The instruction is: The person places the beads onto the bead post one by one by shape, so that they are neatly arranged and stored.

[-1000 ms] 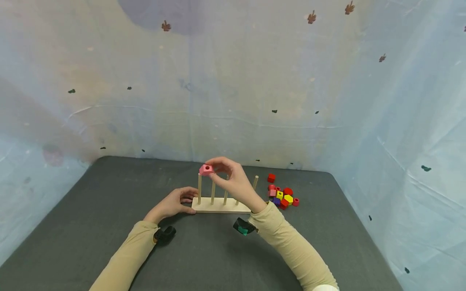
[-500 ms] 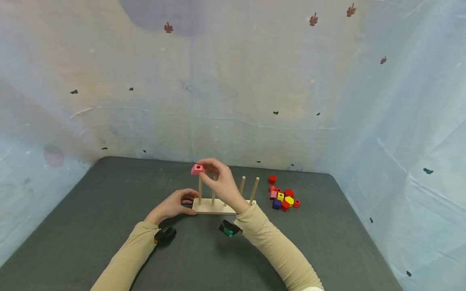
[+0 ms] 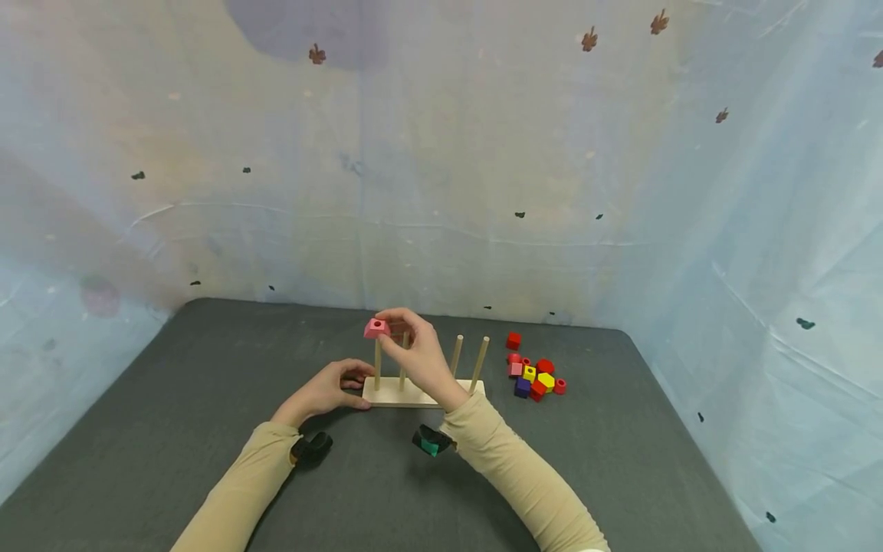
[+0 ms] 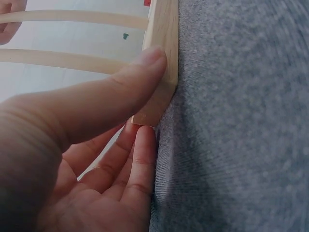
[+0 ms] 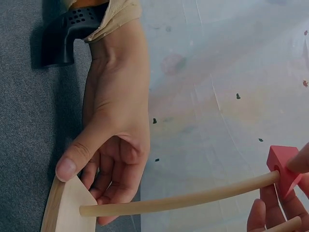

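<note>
A wooden peg stand (image 3: 396,394) with several upright pegs lies on the table. My left hand (image 3: 326,389) holds its left end, thumb on the front edge and fingers about the end, as the thumb (image 4: 137,72) in the left wrist view shows. Above the leftmost peg (image 3: 377,366), my right hand (image 3: 419,349) pinches a pink block (image 3: 373,330) with a hole through it. In the right wrist view the peg's tip meets the underside of the pink block (image 5: 277,157); how far it reaches into the hole is hidden. Part of the stand is behind the right hand.
Right of the stand lies a loose group of small blocks, among them a yellow hexagon (image 3: 546,381), a dark blue cube (image 3: 523,387) and a red cube (image 3: 513,341). A dark cloth (image 3: 372,491) covers the table, with a patterned curtain (image 3: 441,169) behind.
My right hand has carried the pink block leftward to the leftmost peg, then lowered it slightly. My left hand keeps its place on the stand.
</note>
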Demonstrator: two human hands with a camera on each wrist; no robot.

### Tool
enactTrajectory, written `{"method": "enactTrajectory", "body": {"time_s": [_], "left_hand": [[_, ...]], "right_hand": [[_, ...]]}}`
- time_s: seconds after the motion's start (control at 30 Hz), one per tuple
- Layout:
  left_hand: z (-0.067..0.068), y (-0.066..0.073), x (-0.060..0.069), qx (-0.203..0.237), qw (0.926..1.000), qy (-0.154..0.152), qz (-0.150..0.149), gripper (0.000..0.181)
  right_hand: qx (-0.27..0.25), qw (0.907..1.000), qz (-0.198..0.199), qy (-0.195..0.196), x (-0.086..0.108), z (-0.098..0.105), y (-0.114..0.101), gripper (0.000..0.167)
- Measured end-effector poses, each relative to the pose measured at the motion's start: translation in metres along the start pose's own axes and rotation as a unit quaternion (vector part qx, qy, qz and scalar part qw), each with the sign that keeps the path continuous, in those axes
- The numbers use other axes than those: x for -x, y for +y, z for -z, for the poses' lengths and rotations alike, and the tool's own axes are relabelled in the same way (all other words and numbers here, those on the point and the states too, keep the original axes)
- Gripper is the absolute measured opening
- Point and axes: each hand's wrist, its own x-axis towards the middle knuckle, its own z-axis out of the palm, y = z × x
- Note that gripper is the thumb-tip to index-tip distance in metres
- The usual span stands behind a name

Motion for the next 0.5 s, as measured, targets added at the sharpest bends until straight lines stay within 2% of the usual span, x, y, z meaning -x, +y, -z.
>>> {"method": "enactTrajectory", "body": {"time_s": [0.5], "left_hand": [[0.0003,0.0011,0.0011,0.007,1.0000,-0.001,-0.004,0.057]], "right_hand": [[0.001,0.9992,-0.025,0.030,0.0067,-0.0101,0.0066,0.027]]}}
